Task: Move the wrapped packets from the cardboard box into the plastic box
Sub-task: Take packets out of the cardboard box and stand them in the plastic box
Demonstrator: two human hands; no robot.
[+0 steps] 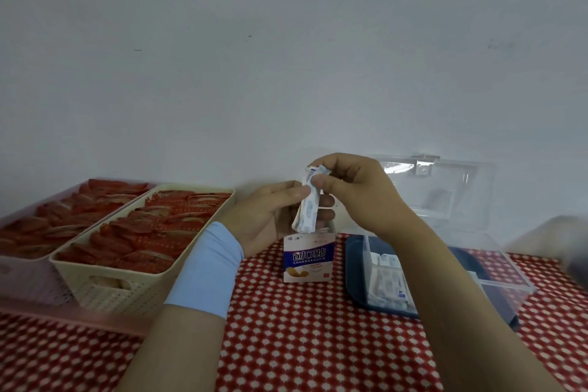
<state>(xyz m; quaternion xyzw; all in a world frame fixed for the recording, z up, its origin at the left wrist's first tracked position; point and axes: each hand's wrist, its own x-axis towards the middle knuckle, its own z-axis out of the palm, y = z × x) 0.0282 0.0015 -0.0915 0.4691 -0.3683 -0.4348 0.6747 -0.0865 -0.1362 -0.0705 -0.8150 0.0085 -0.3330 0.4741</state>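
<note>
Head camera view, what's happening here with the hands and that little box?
A person holds a bundle of wrapped packets above the small cardboard box, which stands upright on the red checked tablecloth. The left hand grips the bundle's lower part and the right hand pinches its top. To the right, the clear plastic box sits open on a dark blue tray and already holds some loose packets. This bundle is out of the cardboard box but not yet in the plastic one.

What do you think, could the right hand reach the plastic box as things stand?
Probably yes: the right hand, pinching the packets, is just left of the plastic box, whose lid stands open, with nothing between. The left hand also holds the packets and must release.
</note>
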